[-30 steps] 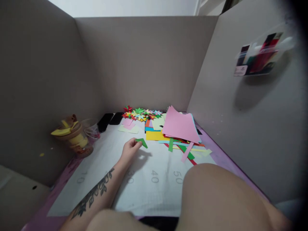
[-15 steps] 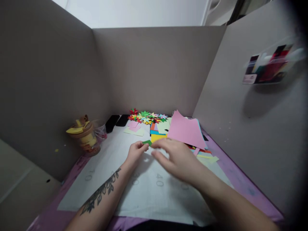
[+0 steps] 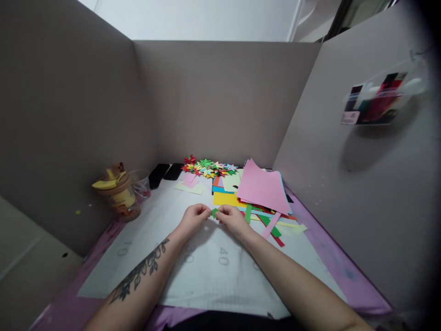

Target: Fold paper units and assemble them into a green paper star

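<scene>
Between my two hands is a small folded piece of green paper point(image 3: 214, 213). My left hand point(image 3: 195, 218) pinches its left side, with thumb and forefinger pressed together. On the other side my right hand point(image 3: 231, 218) pinches the paper's right edge. The fingertips cover part of it, so its full shape is hidden. Just beyond the hands lies a yellow paper sheet point(image 3: 224, 199). Paper strips in several colours, among them a green strip point(image 3: 248, 214) and a pink strip point(image 3: 272, 225), lie to the right of my right hand.
Folded paper stars point(image 3: 206, 168) are heaped at the back. Large pink sheets point(image 3: 260, 188) lie back right, small pink and pale green pieces point(image 3: 189, 184) back left. Two black phones point(image 3: 159, 175) and a brown-yellow cup point(image 3: 119, 195) stand left. A clear holder point(image 3: 375, 101) hangs on the right wall.
My right hand has come down and left from above the sheet to pinch the green paper. The left hand keeps its hold. Strips at the right now show.
</scene>
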`<state>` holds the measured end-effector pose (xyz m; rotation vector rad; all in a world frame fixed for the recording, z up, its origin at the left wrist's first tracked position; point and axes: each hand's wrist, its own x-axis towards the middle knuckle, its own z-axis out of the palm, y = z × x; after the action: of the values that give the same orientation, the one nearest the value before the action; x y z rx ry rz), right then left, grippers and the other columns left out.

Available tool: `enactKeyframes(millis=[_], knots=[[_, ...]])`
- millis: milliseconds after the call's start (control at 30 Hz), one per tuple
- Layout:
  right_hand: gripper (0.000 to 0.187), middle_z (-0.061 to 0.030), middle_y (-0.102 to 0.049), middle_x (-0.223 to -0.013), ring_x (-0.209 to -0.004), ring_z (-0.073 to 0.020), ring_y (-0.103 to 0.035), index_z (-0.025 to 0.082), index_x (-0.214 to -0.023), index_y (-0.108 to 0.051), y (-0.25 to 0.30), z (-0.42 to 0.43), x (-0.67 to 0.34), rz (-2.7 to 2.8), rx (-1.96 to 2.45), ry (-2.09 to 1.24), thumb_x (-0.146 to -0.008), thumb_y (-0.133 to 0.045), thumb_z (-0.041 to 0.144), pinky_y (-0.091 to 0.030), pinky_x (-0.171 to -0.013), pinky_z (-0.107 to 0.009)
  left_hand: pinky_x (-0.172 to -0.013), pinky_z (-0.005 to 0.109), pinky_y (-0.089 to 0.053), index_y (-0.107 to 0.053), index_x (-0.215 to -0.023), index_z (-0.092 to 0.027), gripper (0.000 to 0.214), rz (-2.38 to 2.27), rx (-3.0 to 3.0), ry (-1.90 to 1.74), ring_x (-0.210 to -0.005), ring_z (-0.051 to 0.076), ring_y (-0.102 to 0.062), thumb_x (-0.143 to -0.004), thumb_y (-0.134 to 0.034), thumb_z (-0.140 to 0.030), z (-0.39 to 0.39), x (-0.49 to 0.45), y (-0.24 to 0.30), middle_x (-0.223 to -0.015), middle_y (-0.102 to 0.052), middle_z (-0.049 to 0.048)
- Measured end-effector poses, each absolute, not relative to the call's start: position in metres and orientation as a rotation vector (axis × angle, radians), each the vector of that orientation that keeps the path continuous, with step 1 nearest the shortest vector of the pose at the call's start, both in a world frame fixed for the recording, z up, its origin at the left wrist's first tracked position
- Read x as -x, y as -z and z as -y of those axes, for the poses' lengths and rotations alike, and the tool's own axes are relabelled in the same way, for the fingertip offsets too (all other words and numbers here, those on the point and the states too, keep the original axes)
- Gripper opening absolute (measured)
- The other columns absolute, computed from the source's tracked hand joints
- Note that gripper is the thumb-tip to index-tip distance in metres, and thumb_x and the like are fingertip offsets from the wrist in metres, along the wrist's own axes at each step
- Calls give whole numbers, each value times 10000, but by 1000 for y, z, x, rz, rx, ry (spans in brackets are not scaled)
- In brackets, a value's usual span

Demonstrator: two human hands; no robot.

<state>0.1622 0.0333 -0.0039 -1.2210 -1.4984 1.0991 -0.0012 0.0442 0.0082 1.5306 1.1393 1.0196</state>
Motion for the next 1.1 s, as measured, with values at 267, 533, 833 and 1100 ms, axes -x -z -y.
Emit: enactKeyframes(millis=[267, 533, 833, 1100], knots=[[402, -42, -606, -1025, -835, -145, -557, 215, -1045, -591, 1, -29, -163, 1610, 1107, -831, -664, -501, 127, -451, -679, -258, -444, 194, -287, -581, -641, -145, 240, -1217, -1486, -1050, -438, 75, -375, -680, -564, -382, -44, 2, -12, -528, -502, -31], [418, -14, -636, -844, -681, -123, -591, 197, -1083, -588, 12, -42, -165, 1461, 1004, -946, -686, -470, 146, -486, -648, -267, -448, 200, -308, -569, -648, -149, 235, -1148, -1534, -1004, -463, 86, -406, -683, -562, -381, -42, 0, -12, -551, -511, -25], [327, -19, -640, -827, -658, -134, -626, 185, -1012, -604, 2, -34, -166, 1496, 1050, -953, -725, -450, 156, -488, -637, -273, -495, 206, -343, -560, -711, -152, 222, -1099, -1568, -1031, -506, 97, -450, -726, -542, -373, -45, 2, -6, -573, -509, -28], [363, -30, -650, -899, -867, -154, -579, 227, -945, -664, -5, -35, -177, 1771, 948, -620, -712, -431, 76, -444, -767, -285, -498, 212, -337, -577, -736, -144, 214, -1053, -1614, -972, -500, 97, -448, -742, -523, -351, -45, 2, -5, -570, -506, -27]])
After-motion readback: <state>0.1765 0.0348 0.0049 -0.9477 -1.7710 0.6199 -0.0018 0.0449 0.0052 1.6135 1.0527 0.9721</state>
